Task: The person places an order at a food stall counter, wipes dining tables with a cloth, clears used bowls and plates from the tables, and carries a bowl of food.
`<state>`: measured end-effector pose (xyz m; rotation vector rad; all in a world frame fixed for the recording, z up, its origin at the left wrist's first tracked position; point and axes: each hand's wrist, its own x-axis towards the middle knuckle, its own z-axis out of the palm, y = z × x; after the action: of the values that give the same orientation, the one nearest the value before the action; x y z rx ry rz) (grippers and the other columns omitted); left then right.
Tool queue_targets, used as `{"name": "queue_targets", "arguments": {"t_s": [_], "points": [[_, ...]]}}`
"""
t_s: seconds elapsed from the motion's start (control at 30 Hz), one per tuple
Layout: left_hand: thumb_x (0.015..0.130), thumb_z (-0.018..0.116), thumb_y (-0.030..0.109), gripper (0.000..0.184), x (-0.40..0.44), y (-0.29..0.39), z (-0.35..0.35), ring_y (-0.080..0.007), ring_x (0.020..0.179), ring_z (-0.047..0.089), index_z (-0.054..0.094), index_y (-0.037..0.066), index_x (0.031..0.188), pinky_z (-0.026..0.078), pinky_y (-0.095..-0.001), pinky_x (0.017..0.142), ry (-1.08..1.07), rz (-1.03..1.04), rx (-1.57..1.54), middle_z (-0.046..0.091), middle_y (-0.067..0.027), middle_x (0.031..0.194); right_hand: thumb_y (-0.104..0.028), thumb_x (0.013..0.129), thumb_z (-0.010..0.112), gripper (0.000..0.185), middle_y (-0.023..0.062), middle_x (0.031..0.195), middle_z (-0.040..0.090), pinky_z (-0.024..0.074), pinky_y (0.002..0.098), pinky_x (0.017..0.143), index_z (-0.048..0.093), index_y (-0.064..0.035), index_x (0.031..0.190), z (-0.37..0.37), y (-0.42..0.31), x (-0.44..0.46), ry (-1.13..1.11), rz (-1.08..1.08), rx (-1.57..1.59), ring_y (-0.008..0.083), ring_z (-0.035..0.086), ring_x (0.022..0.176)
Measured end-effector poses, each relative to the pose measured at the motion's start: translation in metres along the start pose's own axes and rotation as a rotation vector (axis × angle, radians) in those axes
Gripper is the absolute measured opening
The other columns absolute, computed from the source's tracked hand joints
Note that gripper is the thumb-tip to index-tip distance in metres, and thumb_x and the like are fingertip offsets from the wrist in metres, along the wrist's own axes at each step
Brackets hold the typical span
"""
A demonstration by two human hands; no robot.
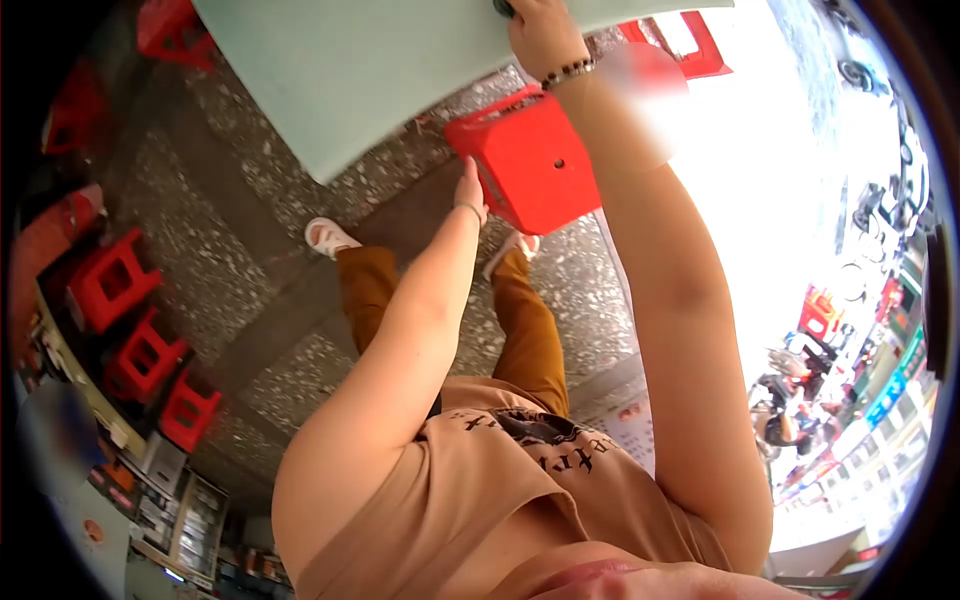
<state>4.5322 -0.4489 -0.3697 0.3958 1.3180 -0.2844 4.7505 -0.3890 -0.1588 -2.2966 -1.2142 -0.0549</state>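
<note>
My left hand (471,192) is at the near left side of a red plastic stool (545,170), its fingers closed on the edge and partly hidden. The stool's seat faces me, with a small hole in the middle, and its legs point towards the table. My right hand (545,42), with a beaded bracelet at the wrist, reaches over the pale green tabletop (330,70). A small dark object (504,7) shows at its fingers, cut off by the top of the view, so I cannot tell what it is.
Other red stools (113,280) stand in a row at the left, and one (178,32) is by the table's far left corner. My feet (330,238) are on a speckled stone floor (270,190). A bright street with parked scooters (785,410) lies to the right.
</note>
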Motion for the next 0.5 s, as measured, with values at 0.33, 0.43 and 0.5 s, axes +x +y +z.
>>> {"name": "queue_targets", "arguments": {"t_s": [0.33, 0.43, 0.5], "points": [[0.081, 0.044, 0.066, 0.068, 0.052, -0.043, 0.007, -0.0227, 0.118, 0.039, 0.044, 0.013, 0.124, 0.023, -0.0380, 0.103, -0.133, -0.065, -0.270, 0.041, -0.0057, 0.131, -0.002, 0.076, 0.045, 0.039, 0.0253, 0.124, 0.045, 0.0320, 0.0414, 0.102, 0.053, 0.0018, 0.114, -0.003, -0.009, -0.002, 0.005, -0.029, -0.054, 0.0404, 0.039, 0.119], [0.081, 0.047, 0.064, 0.053, 0.100, -0.070, 0.013, -0.0182, 0.101, 0.048, 0.051, 0.016, 0.103, 0.037, -0.0345, 0.088, -0.074, -0.052, -0.330, 0.056, 0.0005, 0.104, -0.005, 0.079, 0.047, 0.036, 0.0252, 0.123, 0.046, 0.0316, 0.0430, 0.102, 0.053, 0.0012, 0.114, 0.014, -0.048, -0.012, -0.040, -0.065, -0.024, 0.0409, 0.039, 0.119], [0.078, 0.043, 0.069, 0.068, 0.172, -0.105, 0.027, -0.0198, 0.114, 0.041, 0.037, 0.018, 0.122, 0.033, -0.0387, 0.094, -0.175, 0.005, -0.334, 0.043, -0.0039, 0.123, -0.008, 0.081, 0.049, 0.036, 0.0243, 0.124, 0.045, 0.0305, 0.0446, 0.102, 0.051, 0.0001, 0.116, 0.035, -0.084, -0.022, -0.074, -0.159, -0.023, 0.0411, 0.038, 0.119]]}}
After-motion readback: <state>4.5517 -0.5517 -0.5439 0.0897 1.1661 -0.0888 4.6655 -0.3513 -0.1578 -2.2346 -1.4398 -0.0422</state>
